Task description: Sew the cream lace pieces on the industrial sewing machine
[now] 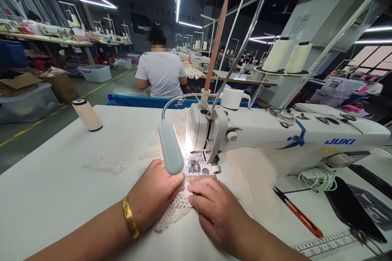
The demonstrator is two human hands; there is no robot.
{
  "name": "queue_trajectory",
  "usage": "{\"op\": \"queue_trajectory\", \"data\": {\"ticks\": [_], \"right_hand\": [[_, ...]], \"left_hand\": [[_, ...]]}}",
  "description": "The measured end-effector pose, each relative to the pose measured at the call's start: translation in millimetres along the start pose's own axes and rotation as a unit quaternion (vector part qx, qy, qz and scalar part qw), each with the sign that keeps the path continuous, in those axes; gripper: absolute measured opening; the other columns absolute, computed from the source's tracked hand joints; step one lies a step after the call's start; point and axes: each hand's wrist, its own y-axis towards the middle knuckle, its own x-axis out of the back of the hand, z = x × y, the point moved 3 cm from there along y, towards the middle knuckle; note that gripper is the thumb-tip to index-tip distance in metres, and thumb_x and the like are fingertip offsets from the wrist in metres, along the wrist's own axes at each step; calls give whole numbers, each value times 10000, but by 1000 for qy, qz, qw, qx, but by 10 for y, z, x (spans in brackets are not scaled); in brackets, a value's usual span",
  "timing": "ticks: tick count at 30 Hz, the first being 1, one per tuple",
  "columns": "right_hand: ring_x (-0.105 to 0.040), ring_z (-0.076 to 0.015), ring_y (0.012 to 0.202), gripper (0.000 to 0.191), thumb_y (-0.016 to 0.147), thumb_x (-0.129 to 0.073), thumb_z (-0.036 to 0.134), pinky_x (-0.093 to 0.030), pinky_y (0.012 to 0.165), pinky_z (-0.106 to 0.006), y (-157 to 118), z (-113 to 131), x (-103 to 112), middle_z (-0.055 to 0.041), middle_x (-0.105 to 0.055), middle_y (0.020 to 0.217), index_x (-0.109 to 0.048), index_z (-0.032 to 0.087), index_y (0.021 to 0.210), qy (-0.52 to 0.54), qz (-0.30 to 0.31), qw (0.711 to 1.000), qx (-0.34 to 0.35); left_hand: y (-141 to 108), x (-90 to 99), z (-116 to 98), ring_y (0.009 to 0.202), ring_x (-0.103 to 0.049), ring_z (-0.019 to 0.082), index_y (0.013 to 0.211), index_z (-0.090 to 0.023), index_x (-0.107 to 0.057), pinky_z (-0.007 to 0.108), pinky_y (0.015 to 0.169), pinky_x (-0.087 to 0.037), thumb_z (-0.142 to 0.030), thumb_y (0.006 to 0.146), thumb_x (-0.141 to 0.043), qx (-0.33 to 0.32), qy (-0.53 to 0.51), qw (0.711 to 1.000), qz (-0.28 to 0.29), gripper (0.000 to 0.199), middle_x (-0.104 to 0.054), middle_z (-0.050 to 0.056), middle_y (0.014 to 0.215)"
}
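My left hand (156,189), with a gold bracelet (130,217) at the wrist, is closed on the edge of a pale lace piece (173,214) just in front of the sewing machine (263,128). Opposite it, my right hand (219,212) has its fingers curled on the same lace, thumb and fingertips close to the left thumb. The lace runs up toward the lit presser foot (194,167), beside a brownish strip (199,178). A grey lamp head (172,149) hangs over my left fingers and hides part of them. Sheer beige fabric (248,175) lies under the machine arm.
Red-handled thread snips (298,212), a clear ruler (327,244) and a black phone-like slab (352,208) lie at right. A thread cone (87,115) and a loose lace piece (114,157) are on the left tabletop (45,195). A person (161,69) sits ahead, back turned.
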Motion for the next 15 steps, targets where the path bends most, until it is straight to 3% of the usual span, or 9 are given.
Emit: {"op": "queue_trajectory", "data": {"ticks": [7, 11, 15], "right_hand": [[-626, -289, 1097, 431, 857, -521, -38, -586, 949, -491, -19, -9, -24, -107, -723, 1206, -635, 198, 1199, -10, 1, 1000, 1], [-625, -284, 1088, 418, 866, -518, -31, -588, 962, -499, -24, -20, -31, -103, -730, 1194, -633, 205, 1192, -21, -2, 1000, 0], [-632, -282, 1068, 423, 864, -514, -29, -594, 939, -485, -27, -17, -31, -110, -730, 1184, -634, 205, 1196, -27, -6, 1000, 3]], "left_hand": [[-23, 60, -80, 750, -627, 201, 777, -188, -572, 336, 670, -466, 5, 993, -400, -82, -57, 990, -97, 336, -743, 25, 872], [-14, 32, -75, 782, -661, 233, 770, -191, -579, 362, 667, -499, -46, 974, -451, -58, -37, 996, -60, 281, -755, 64, 933], [-34, -34, -63, 775, -654, 252, 849, -183, -634, 356, 630, -478, -102, 1011, -476, -29, -22, 999, 7, 240, -707, 57, 863]]}}
